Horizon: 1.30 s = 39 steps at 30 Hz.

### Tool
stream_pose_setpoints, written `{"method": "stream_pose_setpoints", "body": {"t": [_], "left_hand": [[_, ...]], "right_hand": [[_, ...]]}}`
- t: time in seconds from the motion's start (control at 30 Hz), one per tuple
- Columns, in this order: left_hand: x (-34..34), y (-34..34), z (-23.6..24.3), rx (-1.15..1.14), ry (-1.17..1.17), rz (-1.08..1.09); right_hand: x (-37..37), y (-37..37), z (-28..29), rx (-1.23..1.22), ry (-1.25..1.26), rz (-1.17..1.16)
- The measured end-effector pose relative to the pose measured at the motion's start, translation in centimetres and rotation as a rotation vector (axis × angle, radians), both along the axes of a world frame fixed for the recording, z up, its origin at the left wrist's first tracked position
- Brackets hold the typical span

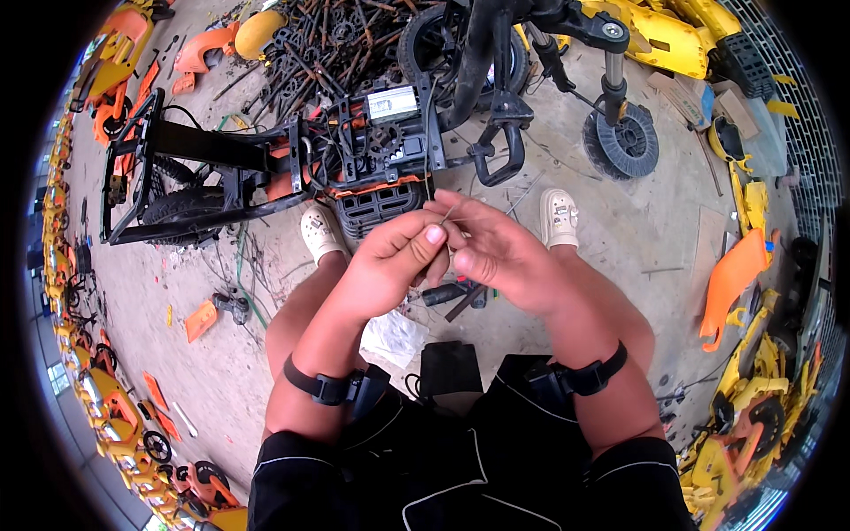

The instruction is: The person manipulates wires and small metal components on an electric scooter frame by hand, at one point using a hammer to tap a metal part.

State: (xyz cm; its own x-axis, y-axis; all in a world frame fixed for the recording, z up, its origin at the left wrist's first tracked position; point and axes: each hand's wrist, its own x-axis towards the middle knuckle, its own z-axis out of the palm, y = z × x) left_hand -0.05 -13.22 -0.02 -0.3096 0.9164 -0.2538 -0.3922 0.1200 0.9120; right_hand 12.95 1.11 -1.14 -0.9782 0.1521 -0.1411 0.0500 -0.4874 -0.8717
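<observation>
Both hands meet in front of me, over the near side of a stripped scooter frame (pixel 221 152). My left hand (pixel 398 257) is closed in a pinch, thumb against the fingers, on a thin wire (pixel 452 212). Close against it, my right hand (pixel 505 252) has its fingers curled around the same strand, which sticks out between the fingertips. How the wire runs inside the fingers is hidden. Just beyond the hands lie the frame's black ribbed footboard (pixel 376 211) and a silver controller box (pixel 391 103) among cables.
Rusty bars and shafts are heaped at the back (pixel 310 53). A spool of wire (pixel 627 142) rests on the floor at right, near an orange panel (pixel 735 283). Between my feet are a dark tool (pixel 445 292) and a white plastic bag (pixel 394 338). Yellow scooter parts line both sides.
</observation>
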Motion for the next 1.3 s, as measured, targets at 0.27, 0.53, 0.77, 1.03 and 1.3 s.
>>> {"method": "stream_pose_setpoints", "body": {"t": [0.27,0.53,0.77,1.03,1.3], "left_hand": [[1.0,1.2,0.5,-0.087,0.138,-0.064],[1.0,1.6,-0.2,-0.069,0.041,-0.069],[0.1,2.3,-1.1,-0.028,0.017,-0.029],[1.0,2.6,-2.6,-0.018,0.259,0.188],[0.5,2.4,-2.1,-0.083,0.395,0.112]], "right_hand": [[-1.1,0.3,0.4,-0.222,-0.119,-0.395],[-1.3,1.9,0.5,-0.214,-0.161,-0.502],[-1.5,2.3,0.3,-0.093,-0.243,-0.527],[-2.1,1.8,0.3,0.006,-0.248,-0.532],[-2.3,1.3,-0.4,-0.054,-0.275,-0.495]]}}
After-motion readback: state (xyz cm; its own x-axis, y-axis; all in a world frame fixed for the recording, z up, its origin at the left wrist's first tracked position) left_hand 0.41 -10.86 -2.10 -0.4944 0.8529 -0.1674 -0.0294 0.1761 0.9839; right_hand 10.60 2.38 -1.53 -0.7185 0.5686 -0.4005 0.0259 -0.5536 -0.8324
